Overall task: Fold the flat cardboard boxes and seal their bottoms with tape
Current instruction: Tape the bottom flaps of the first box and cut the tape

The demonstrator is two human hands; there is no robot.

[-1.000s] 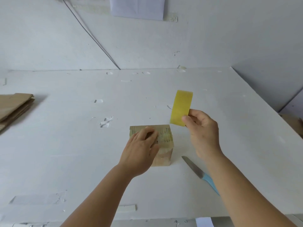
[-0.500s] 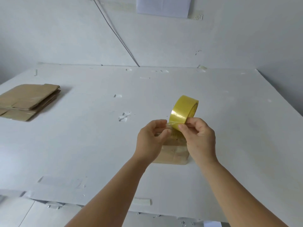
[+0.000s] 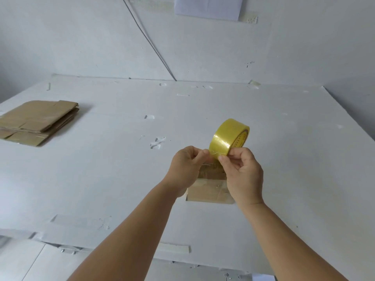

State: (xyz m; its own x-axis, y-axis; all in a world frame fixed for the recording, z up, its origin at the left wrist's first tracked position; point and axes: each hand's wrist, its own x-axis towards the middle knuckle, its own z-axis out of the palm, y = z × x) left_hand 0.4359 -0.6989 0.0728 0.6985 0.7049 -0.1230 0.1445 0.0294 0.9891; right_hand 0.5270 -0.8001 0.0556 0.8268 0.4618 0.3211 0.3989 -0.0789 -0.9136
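Head view: my right hand (image 3: 242,173) grips the tape roll (image 3: 230,136), my left hand (image 3: 187,166) pinches its free end at nine o'clock; the folded box (image 3: 209,192) sits directly beneath both hands.

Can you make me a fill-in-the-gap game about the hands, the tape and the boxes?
1. The right hand holds up a roll of ____ sticky tape.
2. The left hand pinches the tape's loose ____.
3. The small folded brown cardboard box stands right below both ____.
4. The pile of flat brown cardboard boxes lies on the white table, far to the person's ____.

Missing words: yellow; end; hands; left
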